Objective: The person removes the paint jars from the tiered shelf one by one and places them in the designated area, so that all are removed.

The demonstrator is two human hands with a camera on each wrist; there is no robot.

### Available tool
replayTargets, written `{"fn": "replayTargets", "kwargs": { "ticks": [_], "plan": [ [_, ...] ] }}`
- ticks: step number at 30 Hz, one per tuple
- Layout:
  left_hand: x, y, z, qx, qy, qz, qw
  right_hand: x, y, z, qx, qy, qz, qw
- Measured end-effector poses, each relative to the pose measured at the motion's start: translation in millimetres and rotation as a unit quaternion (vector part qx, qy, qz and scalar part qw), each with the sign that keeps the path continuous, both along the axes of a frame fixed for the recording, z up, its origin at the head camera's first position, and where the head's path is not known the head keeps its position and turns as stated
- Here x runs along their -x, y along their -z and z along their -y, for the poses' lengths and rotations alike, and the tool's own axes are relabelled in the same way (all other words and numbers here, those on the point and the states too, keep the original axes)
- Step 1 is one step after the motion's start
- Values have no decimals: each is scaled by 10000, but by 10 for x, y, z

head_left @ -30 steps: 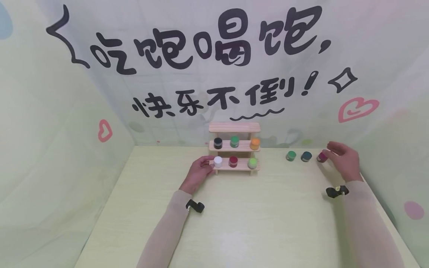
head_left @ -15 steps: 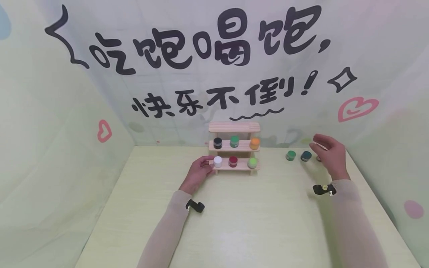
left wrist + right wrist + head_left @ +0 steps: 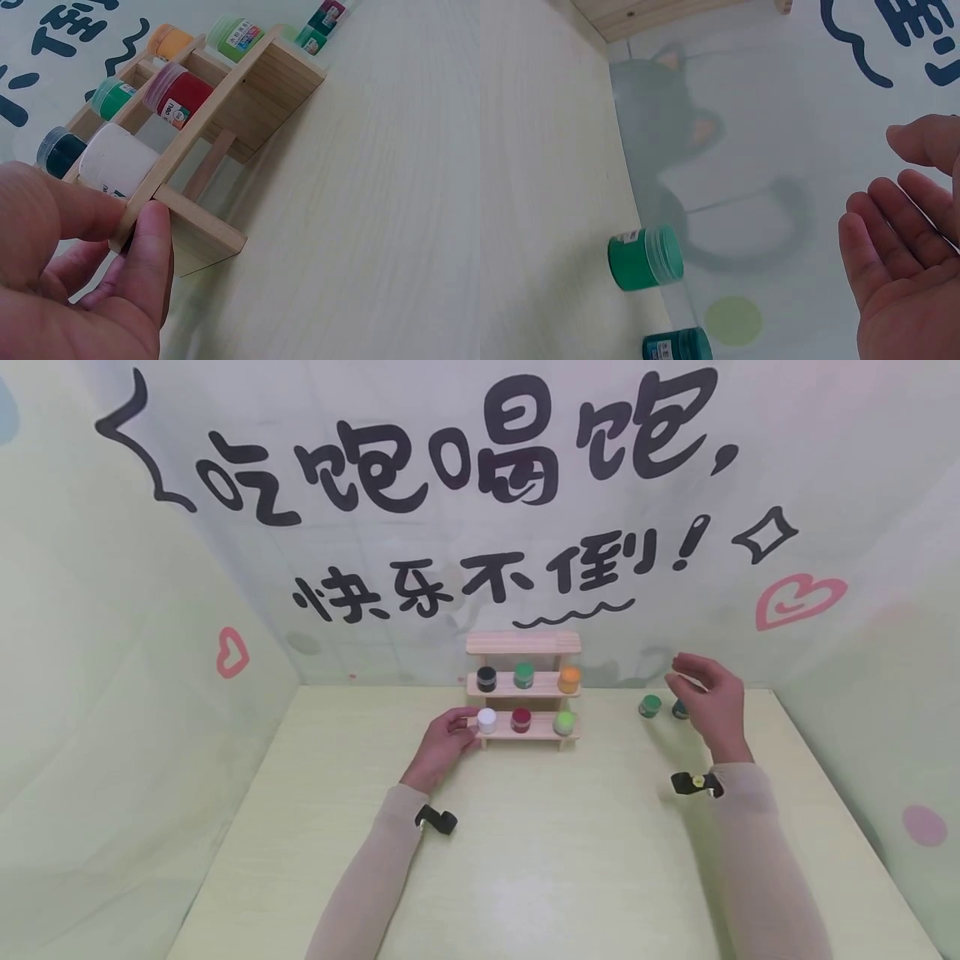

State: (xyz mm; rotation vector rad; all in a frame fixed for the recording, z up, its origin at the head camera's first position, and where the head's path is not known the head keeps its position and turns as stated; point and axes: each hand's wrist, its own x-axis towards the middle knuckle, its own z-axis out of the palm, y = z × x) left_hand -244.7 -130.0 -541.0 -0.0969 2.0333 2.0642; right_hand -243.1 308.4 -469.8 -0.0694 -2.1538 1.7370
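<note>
In the head view, a small three-tier wooden display stand [image 3: 522,644] stands at the back of the table. My left hand [image 3: 441,750] pinches the left end of its lowest shelf between thumb and fingers, beside a white-lidded paint jar [image 3: 487,721]. A dark red paint jar [image 3: 521,721] and a light green one [image 3: 565,723] share that shelf. My right hand [image 3: 716,706], fingers loosely bent and palm bare, hovers above a dark teal paint jar [image 3: 676,346], partly covering it in the head view. Left of that is a green paint jar [image 3: 645,259].
The middle shelf carries a black jar [image 3: 487,679], a green jar [image 3: 523,676] and an orange jar [image 3: 570,680]. A magenta jar [image 3: 330,13] shows in the left wrist view; my right hand hides it in the head view. A printed cloth [image 3: 420,652] hangs behind the table.
My right hand has let go of the magenta jar, lifted and moved left above the teal jar. My left hand keeps its hold on the stand.
</note>
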Motion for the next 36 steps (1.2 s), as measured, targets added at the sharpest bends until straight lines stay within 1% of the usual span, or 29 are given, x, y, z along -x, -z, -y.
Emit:
{"fn": "replayTargets", "kwargs": {
  "ticks": [3, 6, 10, 16, 20, 25, 32, 36],
  "plan": [
    [1, -4, -4, 31, -17, -5, 10000, -4, -21, 122, -66, -119, -104, 9999],
    [10, -2, -8, 36, -10, -2, 10000, -7, -35, 238, -255, -253, -129, 9993],
    [22, 12, 0, 25, 28, -15, 10000, 12, -22, 394, -429, -465, -184, 9978],
    [26, 16, 10, 25, 68, -9, 10000, 27, 24, 628, -440, -649, -259, 9966],
    [26, 7, 11, 12, 80, 5, 10000, 38, 40, 762, -387, -754, -215, 9962],
    [21, -1, 12, 76, 93, -10, 9999, 65, 45, 903, -428, -858, -46, 9954],
    [21, 12, 10, 87, 119, -55, 9999, 93, 35, 1069, -475, -1028, 72, 9935],
    [13, -2, 10, 53, 129, -76, 9999, 130, 66, 1136, -438, -1151, 126, 9923]
  ]
}}
